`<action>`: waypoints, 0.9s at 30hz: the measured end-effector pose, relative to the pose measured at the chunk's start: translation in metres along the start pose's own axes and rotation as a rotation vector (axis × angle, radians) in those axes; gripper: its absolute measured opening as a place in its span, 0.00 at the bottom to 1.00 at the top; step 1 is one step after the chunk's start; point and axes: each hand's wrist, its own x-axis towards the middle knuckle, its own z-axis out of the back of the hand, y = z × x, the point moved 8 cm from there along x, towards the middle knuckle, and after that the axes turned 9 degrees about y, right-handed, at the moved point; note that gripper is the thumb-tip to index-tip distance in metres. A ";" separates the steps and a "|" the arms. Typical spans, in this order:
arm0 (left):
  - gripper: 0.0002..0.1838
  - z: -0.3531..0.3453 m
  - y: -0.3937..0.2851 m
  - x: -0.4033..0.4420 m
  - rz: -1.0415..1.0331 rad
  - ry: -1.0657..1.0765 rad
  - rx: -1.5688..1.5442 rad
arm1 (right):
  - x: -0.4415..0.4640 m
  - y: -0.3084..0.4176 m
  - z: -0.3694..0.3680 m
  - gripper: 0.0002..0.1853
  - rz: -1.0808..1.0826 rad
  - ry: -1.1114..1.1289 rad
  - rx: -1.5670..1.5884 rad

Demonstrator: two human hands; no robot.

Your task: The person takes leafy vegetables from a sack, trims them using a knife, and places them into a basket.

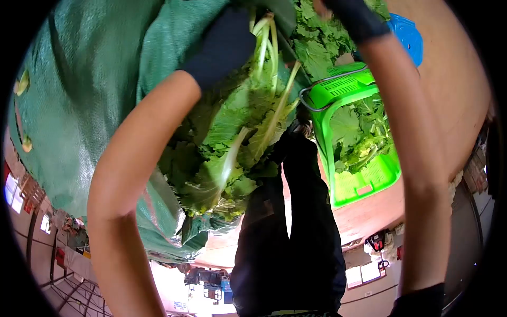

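My left hand [224, 47], in a black glove, is at the upper middle against a bunch of leafy greens [222, 137]. The greens have pale stems, and some stems rise right beside the glove. Its fingers are hidden, so I cannot tell whether they grip any stems. A large green woven sheet or sack [90, 111] spreads behind and under these greens. At the top edge, my right hand [359, 18], also black-gloved, is partly cut off, close to more leafy greens [317, 47]. Its fingers barely show.
A bright green plastic basket [330, 158] with a metal handle holds more greens, right of my legs [290, 227]. A blue plastic container [406, 39] stands beyond my right wrist. Tan floor [449, 68] lies at the right. Windows and stored goods appear along the lower edges.
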 end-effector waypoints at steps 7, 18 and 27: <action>0.24 0.071 0.024 0.016 0.121 0.103 0.403 | -0.139 -0.139 -0.129 0.15 -0.486 -0.065 0.452; 0.26 0.012 0.097 0.051 0.088 0.279 0.045 | -0.080 -0.171 -0.163 0.18 -0.551 0.010 0.830; 0.31 -0.005 0.077 0.028 0.416 0.644 -0.186 | -0.047 -0.140 -0.165 0.33 -0.188 0.089 1.104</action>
